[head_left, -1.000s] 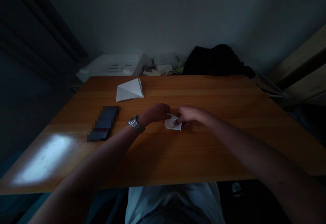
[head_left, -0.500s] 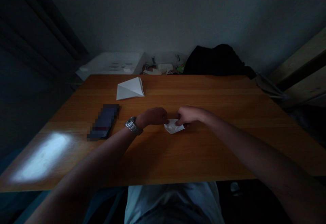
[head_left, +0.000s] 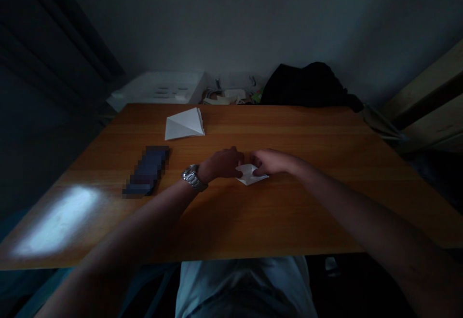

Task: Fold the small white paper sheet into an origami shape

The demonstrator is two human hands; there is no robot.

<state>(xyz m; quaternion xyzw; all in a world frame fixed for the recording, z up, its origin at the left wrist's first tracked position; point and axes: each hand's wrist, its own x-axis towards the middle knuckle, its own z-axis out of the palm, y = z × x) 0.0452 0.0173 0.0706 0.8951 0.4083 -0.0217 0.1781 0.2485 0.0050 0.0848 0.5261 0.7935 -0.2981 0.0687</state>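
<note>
A small white piece of folded paper (head_left: 249, 177) is between my two hands, over the middle of the wooden table (head_left: 231, 221). My left hand (head_left: 224, 162), with a metal watch (head_left: 193, 177) on its wrist, has its thumb at the paper's left corner and its fingers curled behind. From the other side my right hand (head_left: 269, 162) pinches the paper, thumb on its upper face. The fingertips beneath and behind the paper are hidden.
A larger folded white sheet (head_left: 185, 124) lies at the back left. A pixelated dark phone-like object (head_left: 147, 171) rests left of my forearm. Behind the table are a white tray (head_left: 162, 86) and a black cloth or bag (head_left: 307, 85).
The paper has shifted slightly right and turned, looking flatter and wider now. My left hand has moved a little right with it, its fingers less tightly curled.
</note>
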